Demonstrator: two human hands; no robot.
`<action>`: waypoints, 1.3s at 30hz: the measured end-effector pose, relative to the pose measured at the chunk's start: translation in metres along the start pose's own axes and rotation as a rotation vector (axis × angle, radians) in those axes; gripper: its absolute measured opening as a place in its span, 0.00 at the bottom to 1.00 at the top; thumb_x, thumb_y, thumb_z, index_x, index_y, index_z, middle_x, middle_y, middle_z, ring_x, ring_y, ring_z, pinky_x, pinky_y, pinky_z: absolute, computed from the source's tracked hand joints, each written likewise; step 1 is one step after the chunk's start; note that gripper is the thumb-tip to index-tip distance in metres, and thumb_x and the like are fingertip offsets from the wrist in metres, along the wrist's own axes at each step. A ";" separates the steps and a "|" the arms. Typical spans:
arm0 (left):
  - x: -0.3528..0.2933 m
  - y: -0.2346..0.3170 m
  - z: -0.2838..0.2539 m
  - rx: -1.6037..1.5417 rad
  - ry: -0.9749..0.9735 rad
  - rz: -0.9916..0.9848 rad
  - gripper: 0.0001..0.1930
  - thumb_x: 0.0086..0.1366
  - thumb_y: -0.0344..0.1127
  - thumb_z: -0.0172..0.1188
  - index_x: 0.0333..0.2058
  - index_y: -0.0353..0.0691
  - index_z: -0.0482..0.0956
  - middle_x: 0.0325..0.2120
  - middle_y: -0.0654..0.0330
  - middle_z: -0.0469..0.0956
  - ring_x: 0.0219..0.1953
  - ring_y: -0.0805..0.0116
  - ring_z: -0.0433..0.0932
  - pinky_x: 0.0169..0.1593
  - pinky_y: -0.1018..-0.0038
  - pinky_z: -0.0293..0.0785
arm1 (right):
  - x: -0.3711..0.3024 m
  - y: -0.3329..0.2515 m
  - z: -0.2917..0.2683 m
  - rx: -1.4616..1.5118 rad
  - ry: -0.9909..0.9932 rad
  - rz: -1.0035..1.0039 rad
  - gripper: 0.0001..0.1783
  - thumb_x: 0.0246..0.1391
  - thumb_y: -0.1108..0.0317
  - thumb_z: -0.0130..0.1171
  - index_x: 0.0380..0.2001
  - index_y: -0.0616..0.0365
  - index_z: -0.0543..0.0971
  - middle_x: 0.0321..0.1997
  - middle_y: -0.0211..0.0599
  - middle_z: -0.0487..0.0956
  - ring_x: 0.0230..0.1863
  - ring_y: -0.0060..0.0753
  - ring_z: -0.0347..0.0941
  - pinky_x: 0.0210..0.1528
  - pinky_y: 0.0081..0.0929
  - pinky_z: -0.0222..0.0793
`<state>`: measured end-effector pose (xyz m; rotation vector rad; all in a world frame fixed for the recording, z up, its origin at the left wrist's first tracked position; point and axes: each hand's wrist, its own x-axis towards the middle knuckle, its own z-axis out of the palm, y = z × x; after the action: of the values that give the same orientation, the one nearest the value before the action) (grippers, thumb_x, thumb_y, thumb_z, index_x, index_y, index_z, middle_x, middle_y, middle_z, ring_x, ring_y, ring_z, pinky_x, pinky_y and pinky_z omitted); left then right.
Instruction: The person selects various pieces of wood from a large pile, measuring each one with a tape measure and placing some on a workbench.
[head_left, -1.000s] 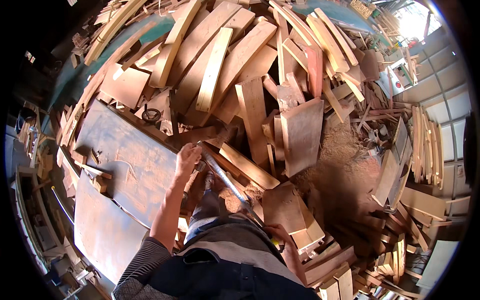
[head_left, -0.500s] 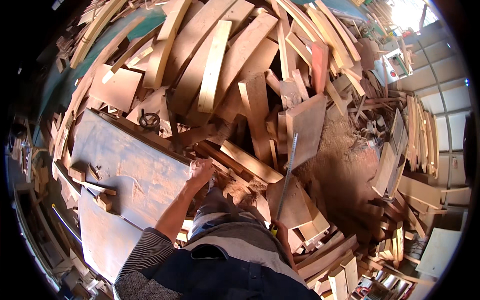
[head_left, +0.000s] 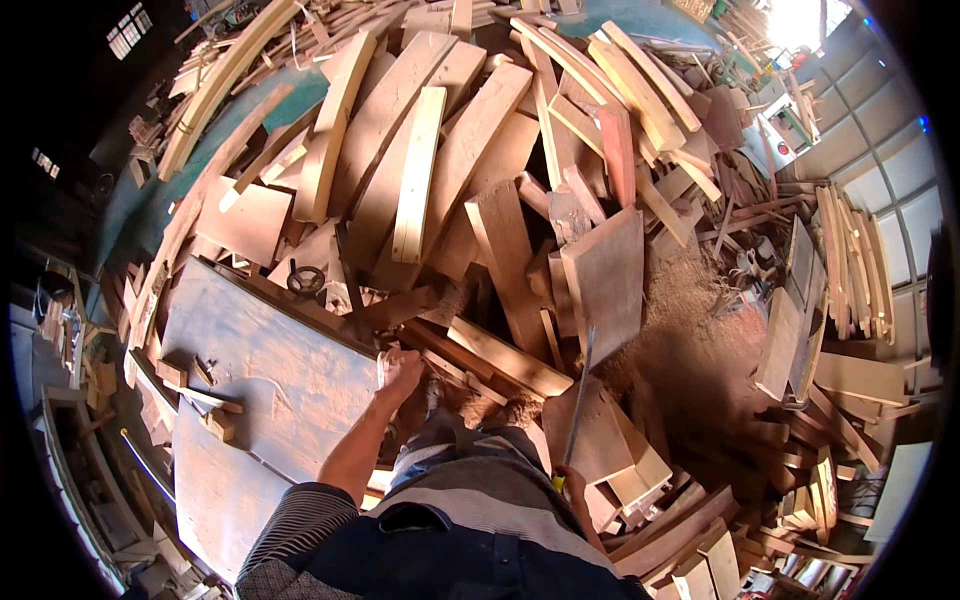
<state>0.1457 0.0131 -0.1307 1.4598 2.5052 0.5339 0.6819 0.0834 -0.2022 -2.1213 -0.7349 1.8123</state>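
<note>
My left hand point(head_left: 401, 372) is closed at the right corner of a flat metal machine table point(head_left: 280, 350), its fingers curled. Whatever may be inside them is hidden. Low at my right side, my right hand point(head_left: 574, 490) grips a tape measure point(head_left: 558, 482) with a bit of yellow case showing. Its long thin blade point(head_left: 577, 412) is drawn out and points up and away, seen nearly edge-on. The blade passes in front of a wide board point(head_left: 606, 275) and a stack of short blocks point(head_left: 590, 435).
Piled planks point(head_left: 420, 170) fill the area ahead. A black handwheel point(head_left: 305, 280) sits beyond the table, and small wood pieces point(head_left: 215, 405) lie on it. Sawdust point(head_left: 690, 300) covers the ground to the right. More boards point(head_left: 690, 535) lie beside my right arm.
The whole view has shifted, so the scene sits lower. The tape blade has turned from showing its marked face to nearly edge-on. My left hand stays at the table corner.
</note>
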 end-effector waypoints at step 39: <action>-0.019 0.002 0.011 -0.105 -0.194 -0.107 0.26 0.51 0.46 0.68 0.47 0.39 0.83 0.46 0.44 0.81 0.55 0.44 0.74 0.58 0.48 0.65 | 0.005 0.034 -0.024 -0.637 0.003 -0.280 0.19 0.52 0.50 0.60 0.40 0.48 0.87 0.39 0.44 0.85 0.43 0.48 0.82 0.44 0.41 0.74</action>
<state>0.1603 0.0002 -0.1399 1.2674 2.3510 0.4735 0.7129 0.0610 -0.2188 -2.2038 -1.6945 1.5544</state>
